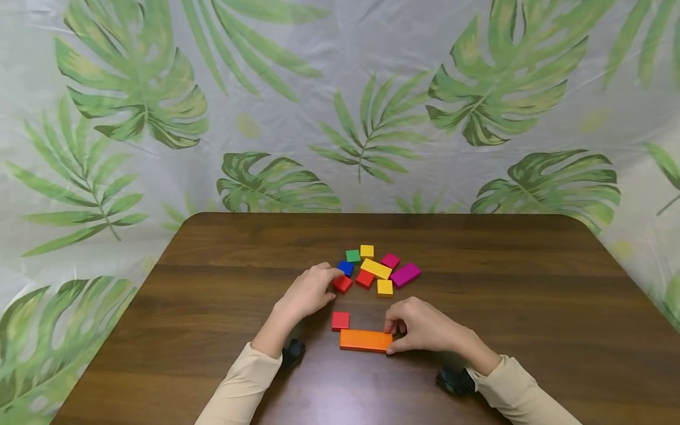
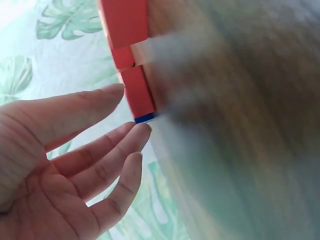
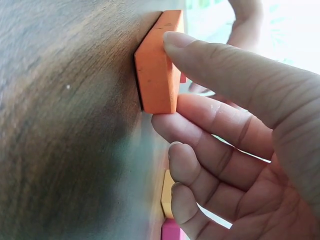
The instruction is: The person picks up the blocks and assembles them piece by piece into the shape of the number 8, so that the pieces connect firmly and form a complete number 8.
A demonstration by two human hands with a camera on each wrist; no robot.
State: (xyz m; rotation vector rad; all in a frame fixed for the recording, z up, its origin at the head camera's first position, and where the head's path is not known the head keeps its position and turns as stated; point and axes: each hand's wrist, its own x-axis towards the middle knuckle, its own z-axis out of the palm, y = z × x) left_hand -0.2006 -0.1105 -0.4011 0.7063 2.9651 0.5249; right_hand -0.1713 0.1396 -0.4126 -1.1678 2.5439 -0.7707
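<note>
My right hand (image 1: pixel 425 326) pinches the right end of a long orange block (image 1: pixel 366 340) lying on the table. In the right wrist view the thumb presses one side of the orange block (image 3: pixel 157 70) and fingertips touch its end. A small red block (image 1: pixel 340 320) sits behind its left end. My left hand (image 1: pixel 309 290) reaches to another red block (image 1: pixel 343 284) at the left of a cluster, thumb and fingers spread around it. In the left wrist view the thumb is beside the red block (image 2: pixel 137 91), fingertips near the blue block (image 2: pixel 145 118); a firm grip is not visible.
The cluster also holds a green block (image 1: pixel 353 255), yellow blocks (image 1: pixel 376 268), a third red block (image 1: pixel 365 278), a pink block (image 1: pixel 390 260) and a magenta block (image 1: pixel 406 275). Beneath is a brown wooden table (image 1: pixel 531 283), with a leaf-patterned cloth (image 1: pixel 372 35) behind.
</note>
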